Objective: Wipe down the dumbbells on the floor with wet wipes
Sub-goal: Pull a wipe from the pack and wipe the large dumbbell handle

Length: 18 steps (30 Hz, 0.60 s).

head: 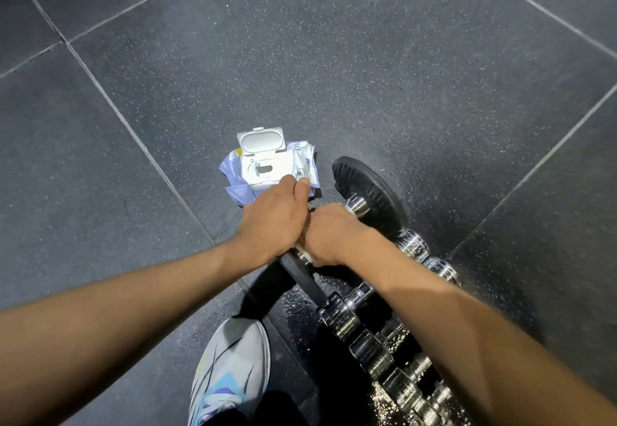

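A wet wipes pack (pixel 267 167), white and lilac with its flip lid open, lies on the floor ahead. My left hand (pixel 273 222) reaches over its near edge, with fingertips curled and pinching the pack's right corner. Right beside it my right hand (pixel 329 235) curls round the near dumbbell (pixel 302 277), a black plate on a chrome bar. A small white piece shows under that hand; I cannot tell whether it is a wipe. A second dumbbell (pixel 370 192), with a ribbed black plate and chrome collars, lies to the right.
Dark speckled rubber floor tiles (pixel 334 58) with pale seams spread all around. More chrome dumbbell bars and collars (pixel 394 369) run toward the lower right. A person's grey and blue sneaker (pixel 230 365) stands at the bottom centre, left of the dumbbells.
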Available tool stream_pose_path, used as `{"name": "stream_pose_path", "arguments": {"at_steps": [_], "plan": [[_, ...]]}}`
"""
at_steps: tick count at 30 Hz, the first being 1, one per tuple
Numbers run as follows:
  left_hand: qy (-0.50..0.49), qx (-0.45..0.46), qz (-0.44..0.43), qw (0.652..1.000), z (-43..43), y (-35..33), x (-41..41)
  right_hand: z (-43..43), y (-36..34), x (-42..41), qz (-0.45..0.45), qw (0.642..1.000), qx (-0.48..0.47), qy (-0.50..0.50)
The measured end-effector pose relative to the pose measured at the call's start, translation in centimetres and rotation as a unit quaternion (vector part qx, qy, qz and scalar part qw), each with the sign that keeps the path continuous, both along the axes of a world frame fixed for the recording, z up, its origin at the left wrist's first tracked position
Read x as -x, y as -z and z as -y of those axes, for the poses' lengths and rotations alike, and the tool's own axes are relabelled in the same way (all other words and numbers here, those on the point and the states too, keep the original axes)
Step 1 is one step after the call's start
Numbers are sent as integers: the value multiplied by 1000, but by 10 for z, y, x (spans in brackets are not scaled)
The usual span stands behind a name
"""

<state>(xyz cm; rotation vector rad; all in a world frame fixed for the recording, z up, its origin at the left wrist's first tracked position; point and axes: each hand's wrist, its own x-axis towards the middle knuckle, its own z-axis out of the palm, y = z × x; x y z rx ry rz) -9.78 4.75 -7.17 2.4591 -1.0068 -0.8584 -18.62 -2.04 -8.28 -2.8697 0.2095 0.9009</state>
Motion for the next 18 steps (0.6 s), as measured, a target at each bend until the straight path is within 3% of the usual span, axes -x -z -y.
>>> {"name": "stream_pose_path", "arguments": {"at_steps": [4,9,14,18], "plan": [[17,1,13,1000,-1,2,2,-6,36,22,225,973,47,-3],[3,0,13,1000,2,3,3,-20,64,36,345,933,101,28],[-14,11,-8,1000,0,0,-1,2,61,42,395,908,126,56],[9,9,9,1000,0,1,-4,7,54,40,380,911,131,91]]}}
